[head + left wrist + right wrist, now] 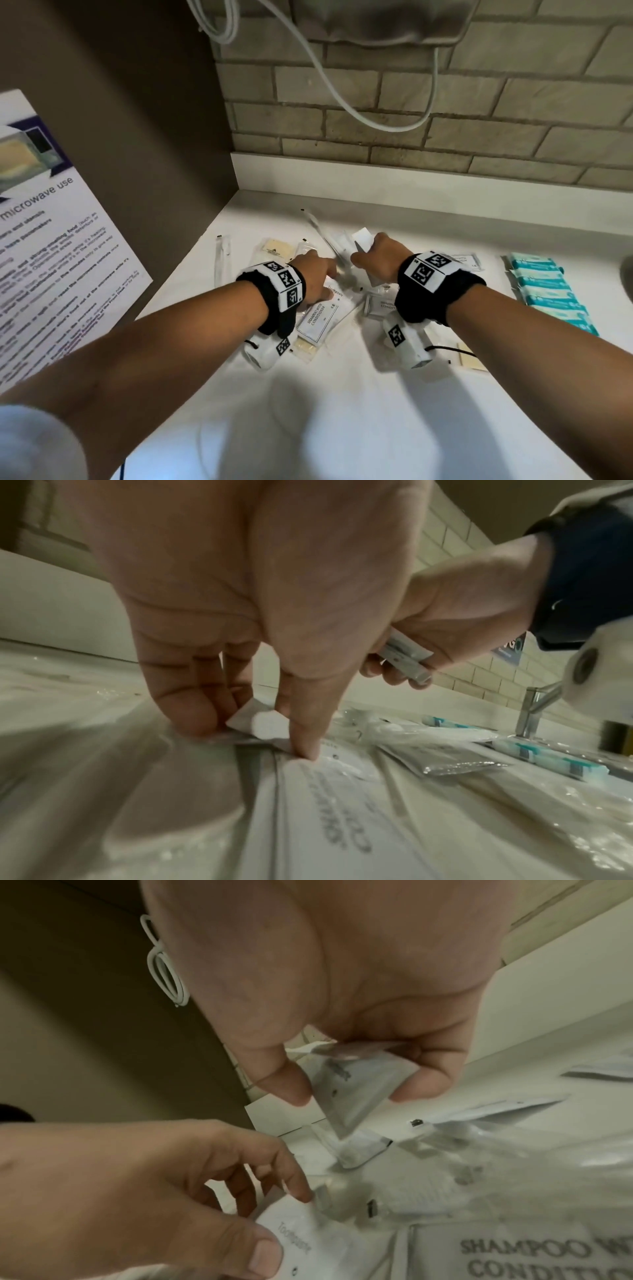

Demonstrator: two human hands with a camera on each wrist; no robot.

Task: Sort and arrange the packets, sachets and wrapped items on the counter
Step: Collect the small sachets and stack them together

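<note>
My right hand (364, 255) holds a few small white sachets (362, 238) above the white counter (342, 411); in the right wrist view its thumb and fingertips (424, 1083) pinch a grey-white sachet (356, 1096). My left hand (330, 274) is just left of it, low over the pile, pinching the edge of a white toothpaste sachet (337, 294) (301, 1240) between thumb and fingers. Two "Shampoo with conditioner" sachets (318, 320) (380, 305) lie under the hands. Clear wrapped items (325, 236) look blurred.
Cream soap packets (275, 251) (305, 347) (471, 359) lie around the pile. A long clear wrapped stick (221, 260) lies at the left. A row of teal packets (548, 291) runs along the right, near a tap (534, 710). Brick wall and a hanging cable (342, 99) stand behind.
</note>
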